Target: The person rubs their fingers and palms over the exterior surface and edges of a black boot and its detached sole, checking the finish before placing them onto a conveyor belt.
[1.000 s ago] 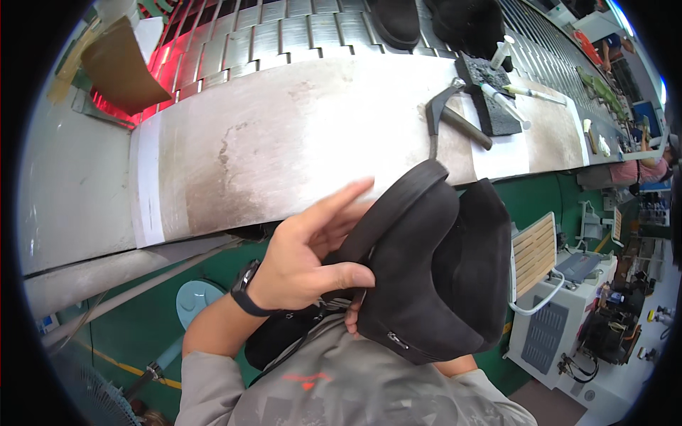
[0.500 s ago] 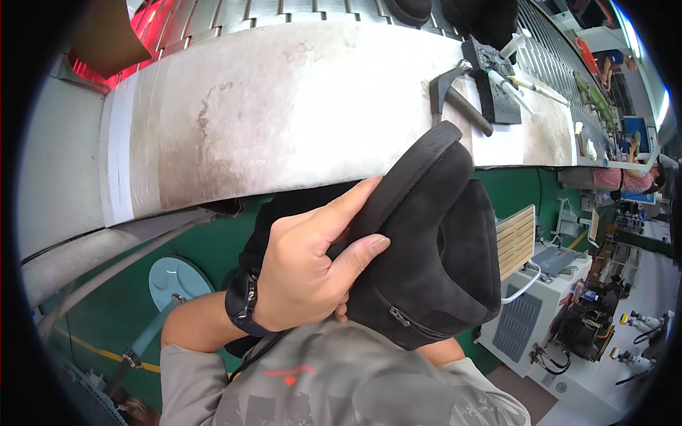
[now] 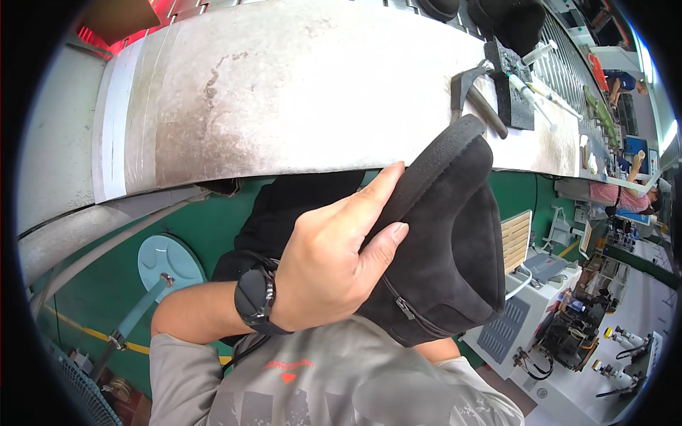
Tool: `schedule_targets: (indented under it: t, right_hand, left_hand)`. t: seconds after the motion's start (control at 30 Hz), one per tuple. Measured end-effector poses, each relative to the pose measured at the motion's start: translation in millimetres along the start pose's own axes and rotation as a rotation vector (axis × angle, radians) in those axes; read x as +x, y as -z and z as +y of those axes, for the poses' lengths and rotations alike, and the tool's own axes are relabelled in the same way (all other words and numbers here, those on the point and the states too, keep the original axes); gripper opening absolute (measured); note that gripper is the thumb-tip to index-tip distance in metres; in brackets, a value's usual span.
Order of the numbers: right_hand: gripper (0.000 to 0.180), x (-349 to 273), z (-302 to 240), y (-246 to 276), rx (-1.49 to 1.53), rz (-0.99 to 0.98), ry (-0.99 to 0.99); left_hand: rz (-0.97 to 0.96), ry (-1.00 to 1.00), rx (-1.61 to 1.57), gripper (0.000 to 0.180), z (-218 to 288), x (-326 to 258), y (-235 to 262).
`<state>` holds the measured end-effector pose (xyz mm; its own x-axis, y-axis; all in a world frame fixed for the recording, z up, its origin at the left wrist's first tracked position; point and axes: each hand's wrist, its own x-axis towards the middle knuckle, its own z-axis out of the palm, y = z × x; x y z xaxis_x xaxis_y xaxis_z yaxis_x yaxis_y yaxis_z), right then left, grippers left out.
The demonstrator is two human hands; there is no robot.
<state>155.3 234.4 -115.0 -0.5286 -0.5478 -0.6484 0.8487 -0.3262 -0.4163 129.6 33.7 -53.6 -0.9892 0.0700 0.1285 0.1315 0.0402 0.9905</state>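
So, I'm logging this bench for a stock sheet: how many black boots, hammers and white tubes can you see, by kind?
Black boots: 3, one in the left hand, two on the conveyor
Hammer: 1
White tubes: 2
Total: 6

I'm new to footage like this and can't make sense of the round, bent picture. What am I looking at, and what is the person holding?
The camera sits on a person's head and looks down at their own hands; its wide lens bends straight edges and darkens the corners. The left hand, wearing a dark wristwatch, grips a black suede ankle boot with a side zip, its sole turned toward the worn metal workbench. The right hand is hidden beneath the boot. On the bench lie a hammer, a dark foam block and white pens or brushes. More black boots sit on a slatted conveyor behind. Other workers are far off on the right.
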Motion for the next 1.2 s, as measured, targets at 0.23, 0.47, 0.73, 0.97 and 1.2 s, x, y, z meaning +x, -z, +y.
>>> schedule_targets:
  t: [0.23, 0.47, 0.73, 0.97, 1.2]
  right_hand:
    - [0.073, -2.9, -3.0, -2.9, 0.010, -0.009, 0.005]
    - [0.074, -27.3, 4.4, -16.6, 0.057, -0.015, -0.002]
    - [0.075, -28.7, 14.4, -19.4, 0.132, -0.056, 0.031]
    - [0.076, -23.1, 23.7, -11.6, 0.194, -0.048, 0.077]
    - [0.078, -26.0, 29.1, -9.9, 0.243, -0.063, 0.069]
  left_hand:
    - [-0.032, -0.105, 0.237, 0.061, 3.2, 3.1, 2.8]
    - [-0.167, -0.028, 0.091, 0.063, 42.5, 66.2, 54.4]
    - [-0.259, 0.122, -0.047, 0.050, 46.0, 66.4, 64.3]
    - [-0.252, 0.158, -0.074, 0.051, 38.4, 76.0, 64.7]
    - [-0.606, -0.039, 0.180, 0.065, 23.2, 85.4, 67.4]
